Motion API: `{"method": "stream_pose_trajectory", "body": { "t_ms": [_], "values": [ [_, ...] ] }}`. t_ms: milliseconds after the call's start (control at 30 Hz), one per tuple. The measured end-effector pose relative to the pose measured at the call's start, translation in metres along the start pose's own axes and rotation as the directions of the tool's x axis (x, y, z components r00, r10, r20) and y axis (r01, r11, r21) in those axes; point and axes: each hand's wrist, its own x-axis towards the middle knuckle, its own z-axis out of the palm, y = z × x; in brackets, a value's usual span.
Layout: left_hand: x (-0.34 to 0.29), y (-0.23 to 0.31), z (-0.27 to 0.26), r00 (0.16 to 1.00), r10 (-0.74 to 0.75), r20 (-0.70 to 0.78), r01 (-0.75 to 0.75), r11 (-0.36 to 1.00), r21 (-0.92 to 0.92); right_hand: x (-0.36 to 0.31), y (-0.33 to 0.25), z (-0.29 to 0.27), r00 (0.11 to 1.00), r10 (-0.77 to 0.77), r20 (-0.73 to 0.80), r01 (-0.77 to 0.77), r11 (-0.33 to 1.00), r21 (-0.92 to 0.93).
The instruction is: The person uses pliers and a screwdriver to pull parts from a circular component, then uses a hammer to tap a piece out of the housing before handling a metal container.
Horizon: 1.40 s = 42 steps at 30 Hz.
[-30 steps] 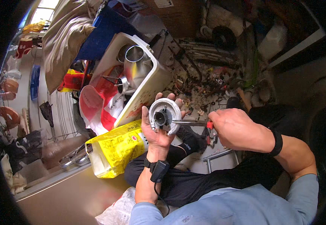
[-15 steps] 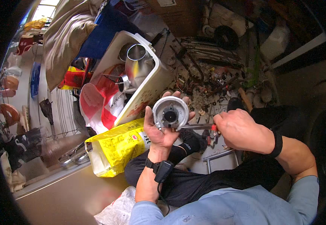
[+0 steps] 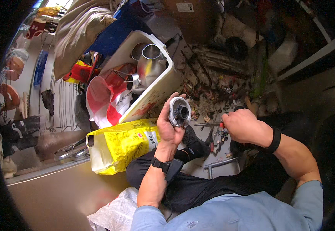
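Note:
In my left hand [image 3: 167, 129] is a round silver metal housing [image 3: 180, 111], tilted in the palm, with a dark hub in its hollow middle. My fingers curl behind it and the thumb lies along its near side. To the right, my right hand [image 3: 246, 126] is closed around the red handle of a slim, pointed metal tool [image 3: 210, 124]. Its tip points left toward the housing, and a gap separates them. My fist hides most of the handle, and the tool's exact kind cannot be made out.
Left of my hands stands a white plastic bin [image 3: 152, 84] with metal vessels and red-and-white packaging. A yellow bag [image 3: 123, 144] lies beside my knee. Loose scrap [image 3: 217, 92] covers the floor ahead. A grey metal frame [image 3: 221, 163] is near my legs.
The tool's tip has come away from the housing's lower edge, leaving a gap. The housing has turned and tilted in my left hand and shifted slightly right.

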Motion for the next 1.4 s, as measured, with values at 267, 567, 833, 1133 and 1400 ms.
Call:
{"method": "stream_pose_trajectory", "body": {
  "t_ms": [267, 567, 833, 1133, 1400],
  "values": [
    [0.014, 0.015, 0.003, 0.999, -0.007, 0.052, 0.012, 0.995, -0.095, 0.021, 0.018, -0.034, 0.970, 0.094, 0.225, -0.093, 0.996, -0.017],
    [0.032, 0.027, 0.022, 0.986, 0.018, 0.163, 0.009, 0.986, -0.165, -0.055, 0.031, -0.147, 0.934, 0.320, -0.158, -0.327, 0.945, -0.020],
    [0.000, 0.033, 0.059, 0.986, 0.102, 0.130, -0.082, 0.985, -0.151, -0.177, 0.010, -0.109, 0.867, 0.488, -0.100, -0.450, 0.854, 0.262],
    [0.012, 0.062, -0.008, 0.963, 0.235, 0.135, -0.224, 0.970, -0.092, -0.224, 0.020, -0.014, 0.840, 0.542, -0.030, -0.421, 0.686, 0.593],
    [0.023, 0.038, -0.053, 0.971, 0.238, 0.015, -0.235, 0.942, 0.240, -0.188, 0.109, 0.124, 0.825, 0.565, 0.019, -0.546, 0.788, 0.284]
  ]
}}
